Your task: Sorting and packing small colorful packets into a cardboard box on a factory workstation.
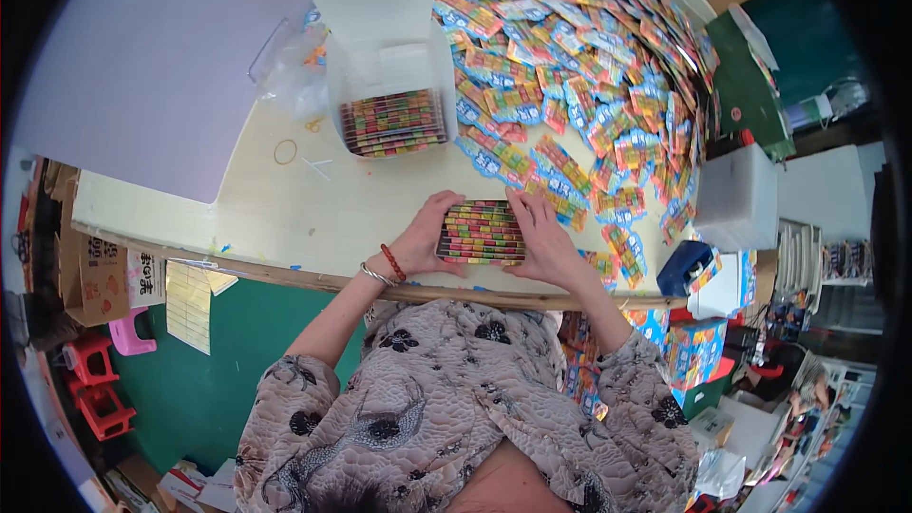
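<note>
Right now my left hand (pixel 418 242) and right hand (pixel 543 242) clasp a flat stack of colourful packets (pixel 481 231) by its two short ends, near the front edge of the pale table (pixel 285 209). It looks light but loose and slippery, so squeezing both ends evenly seems safest. A white box (pixel 391 85) with a similar stack stands beyond it, and loose packets (pixel 589 66) are heaped beyond and to its right.

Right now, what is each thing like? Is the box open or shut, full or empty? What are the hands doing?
Left hand: gripping the stack's left side.
Right hand: gripping the stack's right side.
Stack of colourful packets: squared up, held between both hands.
White box: open, lid up, partly filled with packets.
Pile of packets: loose, spread over the table.
Rubber band: lying loose.
</note>
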A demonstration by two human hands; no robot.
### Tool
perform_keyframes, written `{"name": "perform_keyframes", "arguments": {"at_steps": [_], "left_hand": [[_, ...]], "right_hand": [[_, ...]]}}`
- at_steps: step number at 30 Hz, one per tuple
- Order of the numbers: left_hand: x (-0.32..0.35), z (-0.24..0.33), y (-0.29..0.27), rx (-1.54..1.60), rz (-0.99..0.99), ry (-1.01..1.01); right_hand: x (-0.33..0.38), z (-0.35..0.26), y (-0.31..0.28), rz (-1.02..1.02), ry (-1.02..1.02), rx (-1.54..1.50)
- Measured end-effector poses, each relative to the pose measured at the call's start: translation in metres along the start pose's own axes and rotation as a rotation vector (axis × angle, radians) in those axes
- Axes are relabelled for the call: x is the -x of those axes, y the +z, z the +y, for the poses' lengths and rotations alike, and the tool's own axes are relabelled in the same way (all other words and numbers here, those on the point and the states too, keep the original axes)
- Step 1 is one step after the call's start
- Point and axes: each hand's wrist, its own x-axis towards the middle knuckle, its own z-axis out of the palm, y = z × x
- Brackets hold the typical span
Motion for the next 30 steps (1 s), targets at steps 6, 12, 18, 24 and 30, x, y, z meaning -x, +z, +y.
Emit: {"name": "perform_keyframes", "arguments": {"at_steps": [6,12,18,24,30], "left_hand": [[0.004,0.004,-0.004,0.048,-0.005,-0.012],[0.011,0.010,-0.005,0.048,-0.037,-0.045],[0.006,0.016,-0.011,-0.035,-0.012,-0.070],[0.003,0.029,-0.028,-0.053,-0.109,-0.028],[-0.063,0.040,-0.167,-0.520,0.114,0.171]], "right_hand": [[0.000,-0.001,0.007,0.008,0.012,-0.011],[0.003,-0.001,0.007,0.060,-0.079,0.000],[-0.015,-0.001,-0.001,-0.110,0.010,-0.135],[-0.010,0.002,0.001,0.049,-0.093,-0.071],[-0.137,-0.032,-0.060,0.442,-0.343,0.136]]}}
